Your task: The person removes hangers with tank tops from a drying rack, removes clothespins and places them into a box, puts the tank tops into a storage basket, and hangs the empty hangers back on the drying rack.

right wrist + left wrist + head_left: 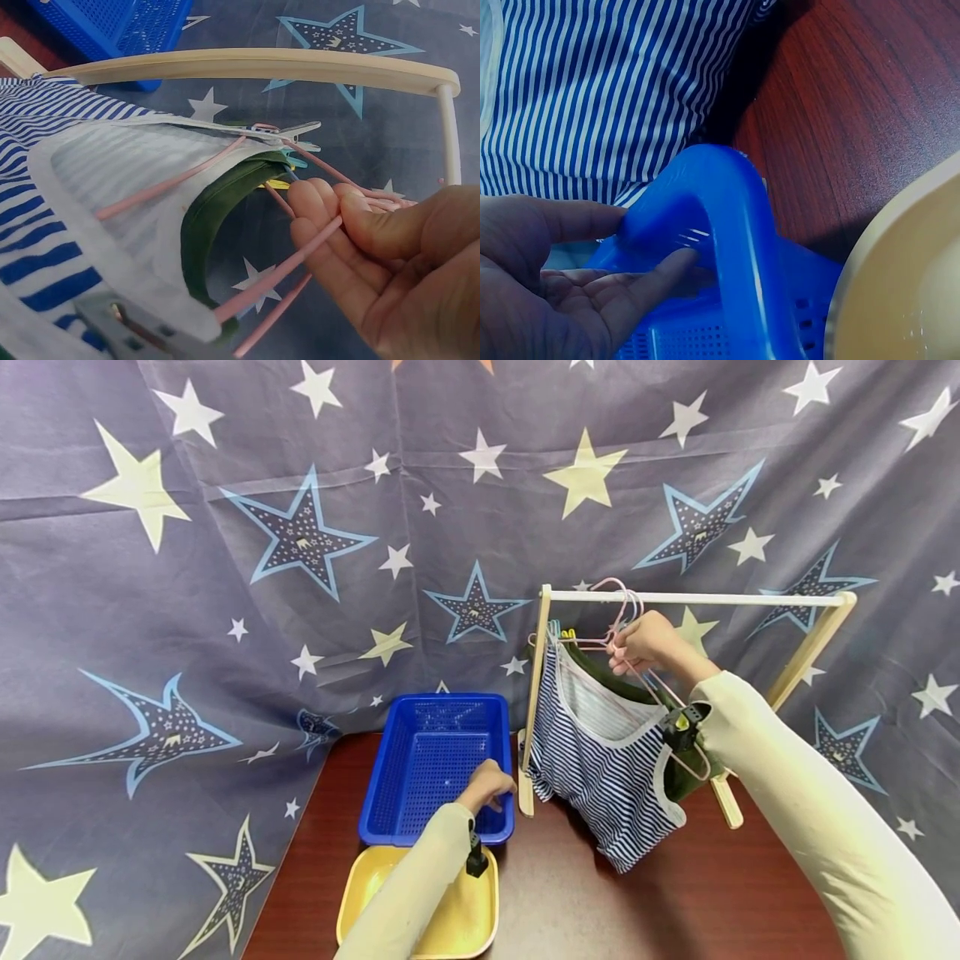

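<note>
My right hand (637, 643) pinches a pink hanger (277, 274) between thumb and fingers, just below the white rod of a small wooden rack. A blue-and-white striped sleeveless top (592, 760) hangs from this hanger, its hem low over the table. Behind the top a dark green garment (206, 217) shows in part. Grey, teal and yellow clothespins (304, 131) sit near the shoulder. At the right rim of a blue plastic basket (397, 727), my left hand (487, 785) has its thumb against the rim and its relaxed fingers over the inside.
A yellow tray (480, 927) stands in front of the basket, under my left forearm. The rack's rod (720, 599) spans wooden posts (813, 643) at both sides. A grey star-patterned cloth (225, 568) hangs behind the dark red table (292, 893).
</note>
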{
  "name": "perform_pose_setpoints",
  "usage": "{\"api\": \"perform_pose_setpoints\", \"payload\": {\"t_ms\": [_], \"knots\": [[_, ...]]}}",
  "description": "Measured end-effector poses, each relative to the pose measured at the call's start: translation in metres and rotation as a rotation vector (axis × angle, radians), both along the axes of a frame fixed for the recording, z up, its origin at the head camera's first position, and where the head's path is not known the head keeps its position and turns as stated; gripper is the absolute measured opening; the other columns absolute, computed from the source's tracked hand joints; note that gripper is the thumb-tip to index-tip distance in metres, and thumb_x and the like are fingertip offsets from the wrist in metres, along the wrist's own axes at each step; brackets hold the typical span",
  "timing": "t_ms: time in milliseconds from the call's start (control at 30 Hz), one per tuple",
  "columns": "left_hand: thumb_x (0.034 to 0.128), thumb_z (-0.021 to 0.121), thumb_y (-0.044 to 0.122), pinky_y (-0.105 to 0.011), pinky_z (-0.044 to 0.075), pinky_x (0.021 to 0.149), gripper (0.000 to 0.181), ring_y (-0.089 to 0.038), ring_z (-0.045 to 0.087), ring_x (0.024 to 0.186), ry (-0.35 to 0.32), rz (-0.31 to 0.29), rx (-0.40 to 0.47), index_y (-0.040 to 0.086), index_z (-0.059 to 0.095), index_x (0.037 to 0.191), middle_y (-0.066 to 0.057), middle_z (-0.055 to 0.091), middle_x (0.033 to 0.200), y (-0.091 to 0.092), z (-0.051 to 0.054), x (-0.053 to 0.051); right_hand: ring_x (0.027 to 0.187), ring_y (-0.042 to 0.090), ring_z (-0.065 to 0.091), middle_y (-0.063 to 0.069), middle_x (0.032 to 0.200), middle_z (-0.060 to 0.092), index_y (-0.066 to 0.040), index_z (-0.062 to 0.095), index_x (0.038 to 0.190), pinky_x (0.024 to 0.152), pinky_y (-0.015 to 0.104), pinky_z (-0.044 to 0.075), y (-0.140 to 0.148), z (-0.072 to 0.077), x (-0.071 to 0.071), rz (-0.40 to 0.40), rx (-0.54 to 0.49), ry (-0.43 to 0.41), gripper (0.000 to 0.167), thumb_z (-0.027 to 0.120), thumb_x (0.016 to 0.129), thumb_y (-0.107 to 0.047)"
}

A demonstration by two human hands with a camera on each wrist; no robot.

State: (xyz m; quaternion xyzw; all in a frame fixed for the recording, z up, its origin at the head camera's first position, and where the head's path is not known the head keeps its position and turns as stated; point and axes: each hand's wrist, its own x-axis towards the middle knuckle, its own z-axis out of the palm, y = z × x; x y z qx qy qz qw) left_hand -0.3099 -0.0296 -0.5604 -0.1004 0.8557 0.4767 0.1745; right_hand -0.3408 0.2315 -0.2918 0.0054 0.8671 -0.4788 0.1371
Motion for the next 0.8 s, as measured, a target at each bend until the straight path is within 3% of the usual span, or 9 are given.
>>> {"api": "perform_pose_setpoints", "payload": {"t_ms": [233, 500, 633, 800], "knots": [[0.0753, 0.074, -0.01, -0.036, 0.061, 0.049, 0.024, -0.033, 0.069, 0.056, -0.024, 0.001, 0.001, -0.003, 0.054, 0.087, -0.012, 0.05, 0.08, -0.002, -0.002, -0.003, 0.057, 0.01, 0.071, 0.003, 0.067, 0.072, 0.022, 0.051, 0.13, 0.057, 0.024, 0.06, 0.005, 0.001, 0.0, -0.025, 0.006, 0.0, 0.034, 0.052, 0.1, 0.006], [0.0751, 0.075, -0.01, -0.035, 0.06, 0.047, 0.025, -0.029, 0.068, 0.053, -0.022, 0.0, -0.011, 0.0, 0.053, 0.081, -0.012, 0.049, 0.08, -0.002, -0.004, -0.004, 0.057, 0.011, 0.071, 0.004, 0.068, 0.073, 0.025, 0.049, 0.131, 0.057, 0.024, 0.061, 0.01, 0.003, 0.009, -0.045, -0.017, 0.043, 0.037, 0.055, 0.098, 0.009], [0.0743, 0.075, -0.01, -0.035, 0.06, 0.048, 0.028, -0.028, 0.066, 0.051, -0.018, 0.001, -0.002, 0.003, 0.05, 0.077, -0.011, 0.049, 0.079, -0.002, -0.004, -0.005, 0.057, 0.01, 0.071, 0.005, 0.07, 0.074, 0.025, 0.048, 0.131, 0.058, 0.024, 0.061, 0.014, 0.003, 0.016, -0.025, -0.03, 0.058, 0.038, 0.056, 0.097, 0.01], [0.0747, 0.074, -0.01, -0.035, 0.06, 0.048, 0.025, -0.027, 0.064, 0.052, -0.019, 0.008, 0.006, -0.001, 0.052, 0.083, -0.013, 0.051, 0.081, -0.002, -0.005, -0.004, 0.056, 0.008, 0.07, 0.006, 0.073, 0.075, 0.027, 0.048, 0.13, 0.057, 0.022, 0.06, 0.018, 0.0, 0.025, 0.01, -0.032, 0.088, 0.038, 0.055, 0.097, 0.01]]}}
